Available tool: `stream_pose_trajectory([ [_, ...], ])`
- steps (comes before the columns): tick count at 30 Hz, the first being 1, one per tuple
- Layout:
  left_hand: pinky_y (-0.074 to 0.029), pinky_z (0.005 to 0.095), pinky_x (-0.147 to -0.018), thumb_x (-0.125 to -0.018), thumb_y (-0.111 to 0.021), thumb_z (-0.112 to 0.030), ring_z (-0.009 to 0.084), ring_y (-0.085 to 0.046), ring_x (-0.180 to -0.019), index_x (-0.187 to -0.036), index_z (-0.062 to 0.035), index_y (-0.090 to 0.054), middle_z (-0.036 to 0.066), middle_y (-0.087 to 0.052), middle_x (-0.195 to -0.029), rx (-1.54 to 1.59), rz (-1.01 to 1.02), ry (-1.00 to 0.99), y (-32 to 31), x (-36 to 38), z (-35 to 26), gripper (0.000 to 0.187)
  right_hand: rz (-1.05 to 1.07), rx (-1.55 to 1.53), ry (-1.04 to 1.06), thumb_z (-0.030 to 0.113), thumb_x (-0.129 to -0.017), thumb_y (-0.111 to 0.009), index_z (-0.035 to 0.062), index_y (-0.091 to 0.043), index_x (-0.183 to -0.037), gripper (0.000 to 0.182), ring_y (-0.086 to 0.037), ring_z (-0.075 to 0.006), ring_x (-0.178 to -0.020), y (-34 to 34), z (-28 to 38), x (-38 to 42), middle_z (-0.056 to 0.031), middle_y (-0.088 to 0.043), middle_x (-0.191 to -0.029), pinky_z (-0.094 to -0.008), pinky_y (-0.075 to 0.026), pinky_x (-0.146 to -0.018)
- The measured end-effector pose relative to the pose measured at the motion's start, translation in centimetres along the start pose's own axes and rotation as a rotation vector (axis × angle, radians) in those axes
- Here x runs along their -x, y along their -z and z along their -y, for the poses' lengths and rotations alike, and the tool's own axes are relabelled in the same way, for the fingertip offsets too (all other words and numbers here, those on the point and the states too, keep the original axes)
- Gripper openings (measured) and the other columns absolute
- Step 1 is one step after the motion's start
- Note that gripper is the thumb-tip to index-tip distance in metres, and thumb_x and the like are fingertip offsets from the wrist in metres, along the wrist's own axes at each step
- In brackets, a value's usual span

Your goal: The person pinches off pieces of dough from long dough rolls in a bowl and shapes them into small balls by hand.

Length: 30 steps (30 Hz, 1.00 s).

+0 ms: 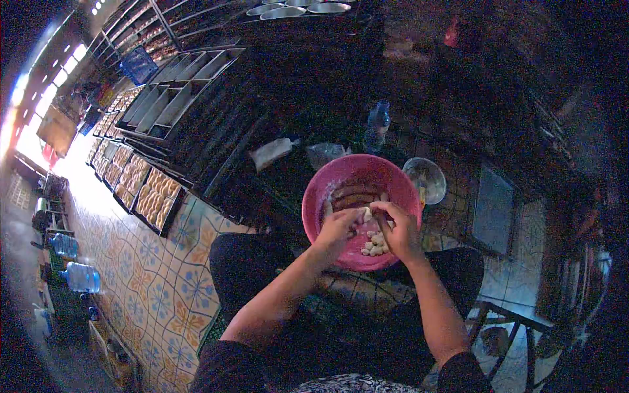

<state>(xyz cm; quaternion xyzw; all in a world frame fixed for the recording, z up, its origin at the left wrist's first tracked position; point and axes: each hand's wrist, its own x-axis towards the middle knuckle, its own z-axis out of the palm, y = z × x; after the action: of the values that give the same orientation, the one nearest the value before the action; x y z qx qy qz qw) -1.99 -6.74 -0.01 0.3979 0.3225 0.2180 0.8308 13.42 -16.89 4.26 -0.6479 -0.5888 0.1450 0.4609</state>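
Setting: dim workroom, patterned tile floor [164,288] in blue and orange. Person seated low, dark trousers, knees apart. Racks of metal baking tins [177,92] run along the left; trays of pale shaped pieces [154,196] rest on the floor beside them. Two large water jugs [75,262] at far left.

Writing: none legible. Clear plastic bottle [377,124] beyond the basin has a label, too blurred to read.

Pink basin [357,180]: on the floor between the knees, directly in front of the person. Holds small pale dough lumps [375,245] near the front wall and longer rolled pieces farther back. Small metal bowl [426,178] just beside the basin, on its right.

Left hand [339,229]: inside the basin, fingers curled around a pale dough piece [367,213].

Right hand [401,229]: inside the basin, fingers bent, pinching the same piece from the other side. Both hands meet at it, fingertips nearly touching. Grip closed, not clenched hard.
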Motion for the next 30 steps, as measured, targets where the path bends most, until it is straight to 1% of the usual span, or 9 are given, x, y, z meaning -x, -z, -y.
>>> stream_pose_trajectory([
  [6,-0.048,0.0233,-0.074,-0.098,-0.067,-0.028,0.0068,-0.06,-0.081,-0.107,-0.0068,-0.073,-0.001,-0.069,-0.093,-0.2,-0.063,-0.057,0.0,-0.1,0.1,0.023,-0.09,-0.064,0.055,0.01,-0.09,-0.07,0.0056,-0.067,-0.115,0.026,-0.068,-0.0296,-0.102,0.4,1.6,0.2,-0.0116,-0.071,-0.106,-0.04,-0.052,-0.095],
  [8,-0.045,0.0212,-0.074,-0.099,-0.067,-0.026,0.0051,-0.058,-0.081,-0.106,-0.0053,-0.073,-0.003,-0.068,-0.089,-0.191,-0.061,-0.035,0.3,-0.1,0.2,0.023,-0.011,0.104,0.183,0.012,-0.09,-0.071,0.0063,-0.069,-0.113,0.024,-0.068,-0.0288,-0.102,0.3,1.1,0.0,-0.0104,-0.071,-0.106,-0.0404,-0.052,-0.095],
  [14,-0.049,0.0243,-0.075,-0.101,-0.063,-0.028,0.0063,-0.059,-0.087,-0.11,-0.0049,-0.071,-0.002,-0.069,-0.099,-0.263,0.167,0.003,0.7,0.4,-1.9,0.026,0.125,-0.071,0.03,0.017,-0.09,-0.074,0.0076,-0.071,-0.108,0.021,-0.068,-0.0267,-0.103,2.4,0.8,0.1,-0.0087,-0.071,-0.105,-0.0384,-0.051,-0.097],
  [16,-0.049,0.0261,-0.078,-0.102,-0.062,-0.031,0.0071,-0.058,-0.089,-0.109,-0.0053,-0.071,-0.002,-0.069,-0.1,-0.569,0.285,-0.217,0.9,0.3,-2.3,0.028,0.149,-0.092,-0.001,0.017,-0.09,-0.074,0.0078,-0.07,-0.108,0.02,-0.068,-0.0262,-0.104,2.6,1.1,0.2,-0.0085,-0.071,-0.105,-0.0384,-0.051,-0.097],
  [20,-0.047,0.0286,-0.089,-0.102,-0.062,-0.031,0.0091,-0.056,-0.094,-0.113,-0.0016,-0.069,0.0,-0.069,-0.1,-0.622,0.362,-0.281,1.2,0.2,-2.6,0.032,0.14,-0.228,0.002,0.017,-0.089,-0.075,0.0074,-0.068,-0.106,0.02,-0.066,-0.0233,-0.105,2.4,0.3,0.4,-0.0065,-0.069,-0.105,-0.0382,-0.05,-0.097],
  [23,-0.048,0.0313,-0.09,-0.101,-0.064,-0.032,0.0115,-0.059,-0.096,-0.113,-0.0015,-0.07,0.003,-0.071,-0.103,-0.622,0.281,-0.098,0.3,1.1,-3.5,0.034,0.139,-0.349,-0.117,0.016,-0.089,-0.075,0.007,-0.067,-0.105,0.021,-0.065,-0.0217,-0.105,2.2,0.1,0.9,-0.0051,-0.069,-0.107,-0.038,-0.05,-0.096],
  [26,-0.05,0.0322,-0.088,-0.097,-0.068,-0.03,0.0125,-0.063,-0.094,-0.113,-0.0032,-0.072,0.006,-0.073,-0.103,-0.754,0.095,-0.183,-0.5,1.3,-3.1,0.031,0.048,-0.337,-0.184,0.007,-0.09,-0.073,0.0028,-0.066,-0.103,0.015,-0.063,-0.0122,-0.1,1.1,-1.1,0.9,-0.0044,-0.068,-0.104,-0.0286,-0.049,-0.091],
  [28,-0.053,0.0328,-0.085,-0.093,-0.073,-0.025,0.0156,-0.068,-0.094,-0.114,-0.0056,-0.073,0.009,-0.075,-0.106,-0.844,-0.018,-0.58,-0.8,1.3,-2.3,0.028,0.017,-0.275,-0.182,0.008,-0.091,-0.072,0.0025,-0.067,-0.104,0.015,-0.064,-0.0114,-0.098,0.7,-1.4,0.9,-0.0043,-0.069,-0.104,-0.0283,-0.05,-0.089],
  [30,-0.053,0.0327,-0.085,-0.092,-0.074,-0.023,0.017,-0.069,-0.095,-0.114,-0.0057,-0.073,0.009,-0.075,-0.107,-0.834,-0.023,-0.486,-1.3,1.7,-2.6,0.028,-0.012,-0.214,-0.18,0.009,-0.092,-0.072,0.0023,-0.067,-0.104,0.015,-0.064,-0.0107,-0.095,0.3,-2.0,0.9,-0.0042,-0.07,-0.103,-0.0281,-0.051,-0.087],
])
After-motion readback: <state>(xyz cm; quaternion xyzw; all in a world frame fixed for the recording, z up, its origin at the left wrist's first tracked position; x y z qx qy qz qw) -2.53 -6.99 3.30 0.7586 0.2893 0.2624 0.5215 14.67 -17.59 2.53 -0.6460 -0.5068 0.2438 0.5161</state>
